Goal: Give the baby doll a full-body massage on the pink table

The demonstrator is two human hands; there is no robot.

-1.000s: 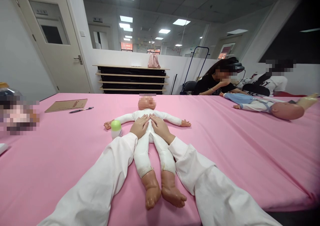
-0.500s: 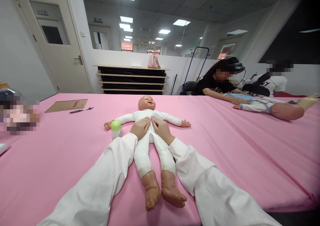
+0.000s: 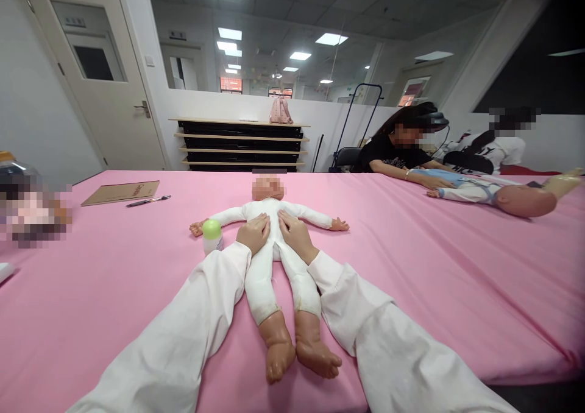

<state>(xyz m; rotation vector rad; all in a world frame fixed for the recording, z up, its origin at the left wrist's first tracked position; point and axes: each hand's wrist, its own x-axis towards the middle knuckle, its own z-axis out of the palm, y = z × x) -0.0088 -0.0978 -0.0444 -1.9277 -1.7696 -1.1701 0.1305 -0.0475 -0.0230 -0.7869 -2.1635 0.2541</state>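
Note:
A baby doll (image 3: 276,248) with a white cloth body lies on its back, head away from me, arms spread and bare feet towards me. On the left side of its torso rests my left hand (image 3: 254,232), open, with fingers lying flat. My right hand (image 3: 296,236) lies open on the other side of the torso. A narrow strip of white cloth shows between the two sets of fingertips. Just left of my left hand stands a small white bottle with a green cap (image 3: 212,236), close to the doll's arm.
A pink cloth (image 3: 402,279) covers the table. At the left are a brown notebook (image 3: 121,193) and a pen (image 3: 148,201). Across the right side, a person in black (image 3: 397,151) has a hand on another doll (image 3: 525,201) in blue and white clothing.
My hands have drawn slightly apart on the doll's torso, widening the gap between the fingertips. The doll and bottle stay where they were.

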